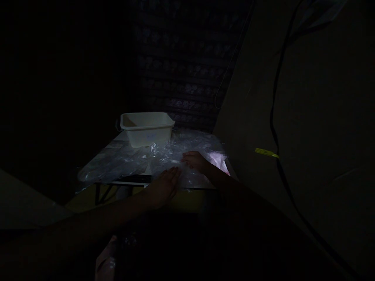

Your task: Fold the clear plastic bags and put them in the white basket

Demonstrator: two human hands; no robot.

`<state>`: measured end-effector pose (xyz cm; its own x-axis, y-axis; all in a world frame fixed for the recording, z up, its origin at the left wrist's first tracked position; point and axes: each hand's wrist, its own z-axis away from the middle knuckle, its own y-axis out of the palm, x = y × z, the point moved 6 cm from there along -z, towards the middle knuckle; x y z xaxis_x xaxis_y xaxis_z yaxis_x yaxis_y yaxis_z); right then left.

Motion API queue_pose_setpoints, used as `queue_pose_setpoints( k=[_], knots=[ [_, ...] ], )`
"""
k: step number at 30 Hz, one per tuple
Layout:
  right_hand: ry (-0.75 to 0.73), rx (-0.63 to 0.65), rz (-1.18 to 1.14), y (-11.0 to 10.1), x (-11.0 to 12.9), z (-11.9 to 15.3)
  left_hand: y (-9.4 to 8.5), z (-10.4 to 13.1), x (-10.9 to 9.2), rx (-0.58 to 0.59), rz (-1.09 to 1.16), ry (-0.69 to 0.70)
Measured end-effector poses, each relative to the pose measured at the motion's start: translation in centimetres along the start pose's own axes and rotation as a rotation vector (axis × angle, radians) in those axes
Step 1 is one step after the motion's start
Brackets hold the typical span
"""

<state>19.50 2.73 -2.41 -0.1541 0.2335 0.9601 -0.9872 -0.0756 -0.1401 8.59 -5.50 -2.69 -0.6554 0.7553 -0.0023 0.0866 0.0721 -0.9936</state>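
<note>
Clear, crinkled plastic film (123,160) lies spread over a small table, partly hanging past its near and left edges. My left hand (164,186) is at the near edge, its fingers stretched out together over the film. Slightly farther back and to the right, my right hand (193,160) rests on the same film, with fingers extended to the left. I see nothing gripped in either hand, though the light is very dim. A bright, whitish-pink sheet or packet (219,160) lies just right of my right hand, at the table's right side.
A white plastic tub (149,134) stands at the table's back left. Brownish panels (316,117) rise on the right, where a dark cable (274,125) with a yellow tag (266,152) hangs. Dim shelf-like rows (187,70) fill the back. Something pinkish (106,261) shows low in front.
</note>
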Motion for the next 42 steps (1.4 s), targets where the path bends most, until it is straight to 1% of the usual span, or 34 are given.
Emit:
queue_pose_setpoints(
  k=[4,7,11,14,17,19,21,23,24,27,29,31,33,35,38,42],
  knots=[
    [-0.080,-0.122,0.148,-1.0,0.6,-0.4,0.1,-0.3,-0.4,0.039,-0.009,0.013],
    [-0.140,-0.178,0.215,-1.5,1.0,-0.8,0.1,-0.2,-0.8,0.073,0.001,0.050],
    [-0.194,-0.169,0.277,-1.4,1.3,-1.2,0.0,-0.1,-1.3,0.096,0.047,0.083],
    [-0.185,-0.124,0.238,-0.8,1.4,-1.0,-0.6,-0.5,-1.0,0.042,0.087,0.063],
    [-0.136,-0.066,0.167,-0.2,1.4,-0.7,-1.6,-1.2,0.6,-0.014,0.104,-0.036],
    [-0.112,-0.036,0.159,0.1,1.3,-0.6,-2.3,-1.7,2.4,-0.025,0.085,-0.133],
    [-0.106,-0.016,0.181,0.4,1.1,-0.6,-3.1,-2.0,4.3,-0.065,0.042,-0.220],
    [-0.122,-0.010,0.225,0.5,0.9,-0.9,-3.8,-2.3,5.9,-0.104,-0.017,-0.254],
    [-0.134,-0.010,0.256,0.5,0.7,-1.0,-3.9,-2.5,6.3,-0.117,-0.045,-0.236],
    [-0.180,-0.042,0.415,0.2,0.4,-1.5,-3.4,-3.1,6.3,-0.086,-0.102,-0.093],
    [-0.257,-0.095,0.582,-0.2,0.5,-1.7,-2.6,-3.3,6.0,-0.041,-0.130,-0.031],
    [-0.353,-0.171,0.729,-0.5,0.7,-1.7,-1.8,-3.3,5.9,-0.008,-0.159,-0.022],
    [-0.391,-0.219,0.784,-0.6,0.6,-1.7,-1.1,-3.2,5.9,0.014,-0.181,-0.024],
    [-0.360,-0.215,0.737,-0.6,0.2,-1.9,-0.5,-3.0,6.0,0.026,-0.198,-0.026],
    [-0.297,-0.165,0.583,-0.1,-0.2,-2.3,-0.1,-2.8,5.9,0.044,-0.204,-0.022],
    [-0.287,-0.099,0.373,0.6,0.0,-2.7,0.4,-2.5,4.9,0.101,-0.162,0.020]
  ],
)
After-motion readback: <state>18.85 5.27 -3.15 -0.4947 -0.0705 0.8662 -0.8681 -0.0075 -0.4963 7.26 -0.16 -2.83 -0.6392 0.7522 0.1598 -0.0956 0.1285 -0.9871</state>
